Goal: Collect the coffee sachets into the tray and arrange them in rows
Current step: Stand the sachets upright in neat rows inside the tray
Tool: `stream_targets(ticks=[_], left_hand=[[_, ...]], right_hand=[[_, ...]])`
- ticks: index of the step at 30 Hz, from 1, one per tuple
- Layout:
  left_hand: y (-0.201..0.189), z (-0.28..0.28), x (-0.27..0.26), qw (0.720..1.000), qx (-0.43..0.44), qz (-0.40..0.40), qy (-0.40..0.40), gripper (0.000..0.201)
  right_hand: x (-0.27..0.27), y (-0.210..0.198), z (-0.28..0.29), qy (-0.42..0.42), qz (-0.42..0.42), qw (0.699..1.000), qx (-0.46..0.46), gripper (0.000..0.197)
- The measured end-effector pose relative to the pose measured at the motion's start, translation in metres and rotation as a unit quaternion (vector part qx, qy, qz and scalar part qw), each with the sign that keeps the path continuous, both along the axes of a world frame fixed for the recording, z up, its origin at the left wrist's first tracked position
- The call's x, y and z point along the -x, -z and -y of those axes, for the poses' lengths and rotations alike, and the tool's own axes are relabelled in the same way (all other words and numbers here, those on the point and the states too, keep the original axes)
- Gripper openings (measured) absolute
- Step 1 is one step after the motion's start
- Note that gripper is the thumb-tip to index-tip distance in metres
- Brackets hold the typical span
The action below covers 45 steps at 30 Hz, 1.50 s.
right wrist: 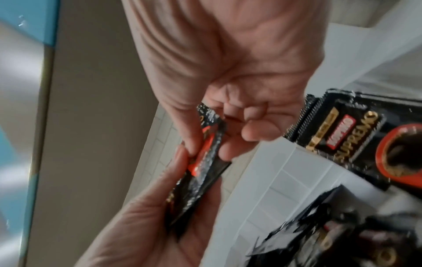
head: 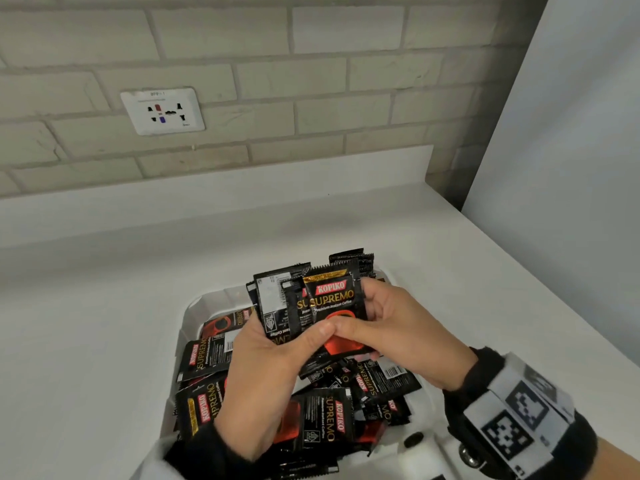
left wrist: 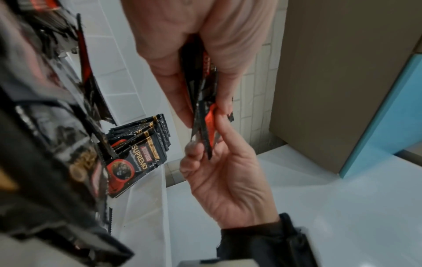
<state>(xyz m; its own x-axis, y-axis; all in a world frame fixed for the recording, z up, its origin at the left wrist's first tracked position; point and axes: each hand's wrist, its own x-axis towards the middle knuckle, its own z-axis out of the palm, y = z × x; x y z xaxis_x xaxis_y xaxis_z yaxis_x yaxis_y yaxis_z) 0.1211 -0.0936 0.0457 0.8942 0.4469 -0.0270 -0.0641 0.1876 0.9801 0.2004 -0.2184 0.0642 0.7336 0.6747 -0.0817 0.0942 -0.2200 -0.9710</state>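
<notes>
Over the white tray [head: 194, 306], both hands hold a small fan of black Kopiko Supremo coffee sachets [head: 311, 303]. My left hand [head: 311, 336] grips the bundle from below with its thumb across the front. My right hand [head: 367, 317] pinches the front sachet at its right edge. In the left wrist view the held sachets [left wrist: 203, 108] show edge-on between the two hands. Loose sachets [head: 322, 420] lie jumbled in the tray, mostly under my hands. A neat stack of sachets [head: 349, 258] stands at the tray's far end, the same stack [left wrist: 141, 144] leaning against the wall.
The tray sits on a white counter [head: 104, 306] that runs to a brick wall with a power socket [head: 162, 110]. A white panel [head: 571, 133] rises on the right. A marker-covered wrist band [head: 519, 420] sits on my right wrist.
</notes>
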Motion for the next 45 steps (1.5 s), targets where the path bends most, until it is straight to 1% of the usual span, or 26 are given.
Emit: stream_targets(ticks=[2, 4, 6, 9, 11, 15, 16, 17, 18, 20, 21, 22, 24, 26, 28, 31, 34, 37, 41, 42, 44, 45], left_hand=[[0.000, -0.004, 0.001, 1.000, -0.014, -0.007, -0.005, 0.048], [-0.001, -0.008, 0.002, 0.999, -0.045, -0.010, -0.001, 0.045], [-0.003, -0.009, 0.003, 0.998, -0.066, -0.009, 0.008, 0.040], [-0.003, -0.009, 0.003, 0.996, -0.090, -0.012, 0.012, 0.033], [-0.002, -0.012, 0.003, 0.996, -0.093, -0.011, 0.001, 0.031], [-0.008, -0.024, 0.007, 0.995, -0.086, -0.008, -0.049, 0.024], [-0.009, -0.029, 0.008, 0.995, -0.076, -0.004, -0.067, 0.023], [-0.010, -0.035, 0.010, 0.995, -0.058, -0.001, -0.086, 0.023], [-0.010, -0.039, 0.011, 0.994, -0.039, 0.003, -0.098, 0.028], [-0.011, -0.047, 0.014, 0.994, -0.017, 0.016, -0.104, 0.056], [-0.011, -0.049, 0.014, 0.994, -0.015, 0.013, -0.111, 0.066], [-0.012, -0.051, 0.015, 0.993, -0.011, 0.012, -0.116, 0.068], [-0.012, -0.053, 0.015, 0.993, -0.005, 0.009, -0.118, 0.062], [-0.012, -0.053, 0.016, 0.993, -0.013, 0.003, -0.120, 0.064], [-0.012, -0.052, 0.016, 0.992, -0.011, 0.001, -0.122, 0.060], [-0.012, -0.051, 0.016, 0.993, -0.009, -0.002, -0.120, 0.058], [-0.011, -0.050, 0.016, 0.993, -0.008, 0.001, -0.114, 0.072], [-0.008, -0.050, 0.016, 0.994, -0.003, 0.009, -0.107, 0.075], [-0.006, -0.051, 0.016, 0.995, -0.007, 0.008, -0.099, 0.074], [-0.006, -0.051, 0.016, 0.995, -0.007, 0.007, -0.097, 0.074], [-0.004, -0.053, 0.015, 0.996, -0.003, 0.006, -0.088, 0.073], [-0.004, -0.053, 0.014, 0.997, 0.002, 0.005, -0.082, 0.073]], right_hand=[[-0.001, -0.004, 0.001, 0.002, 0.044, 0.999, 0.013, 0.019], [-0.005, -0.010, 0.002, 0.015, 0.090, 0.996, 0.018, 0.023], [-0.012, -0.018, 0.001, 0.021, 0.122, 0.992, 0.015, 0.022], [-0.021, -0.030, 0.000, -0.016, 0.197, 0.978, 0.072, 0.018], [-0.029, -0.036, 0.001, -0.046, 0.226, 0.967, 0.111, 0.019], [-0.055, -0.038, 0.013, -0.041, 0.255, 0.951, 0.172, 0.024], [-0.061, -0.036, 0.016, -0.047, 0.270, 0.940, 0.204, 0.026], [-0.065, -0.033, 0.017, -0.061, 0.289, 0.923, 0.247, 0.028], [-0.068, -0.029, 0.018, -0.081, 0.308, 0.901, 0.294, 0.029], [-0.070, -0.018, 0.016, -0.124, 0.344, 0.851, 0.376, 0.031], [-0.070, -0.012, 0.014, -0.139, 0.364, 0.829, 0.401, 0.032], [-0.070, -0.005, 0.012, -0.151, 0.386, 0.807, 0.420, 0.033], [-0.069, 0.005, 0.007, -0.168, 0.424, 0.771, 0.444, 0.034], [-0.068, 0.011, 0.003, -0.176, 0.454, 0.750, 0.448, 0.029], [-0.069, 0.011, 0.000, -0.172, 0.471, 0.742, 0.446, 0.021], [-0.072, 0.009, -0.001, -0.147, 0.483, 0.736, 0.452, 0.021], [-0.073, 0.011, 0.000, -0.145, 0.494, 0.717, 0.471, 0.016], [-0.071, 0.014, 0.001, -0.146, 0.494, 0.709, 0.482, 0.020], [-0.071, 0.014, 0.002, -0.139, 0.513, 0.692, 0.489, 0.017], [-0.072, 0.012, 0.002, -0.137, 0.516, 0.688, 0.491, 0.020], [-0.072, 0.006, 0.003, -0.125, 0.518, 0.689, 0.491, 0.028], [-0.072, 0.001, 0.004, -0.111, 0.521, 0.694, 0.485, 0.029]])
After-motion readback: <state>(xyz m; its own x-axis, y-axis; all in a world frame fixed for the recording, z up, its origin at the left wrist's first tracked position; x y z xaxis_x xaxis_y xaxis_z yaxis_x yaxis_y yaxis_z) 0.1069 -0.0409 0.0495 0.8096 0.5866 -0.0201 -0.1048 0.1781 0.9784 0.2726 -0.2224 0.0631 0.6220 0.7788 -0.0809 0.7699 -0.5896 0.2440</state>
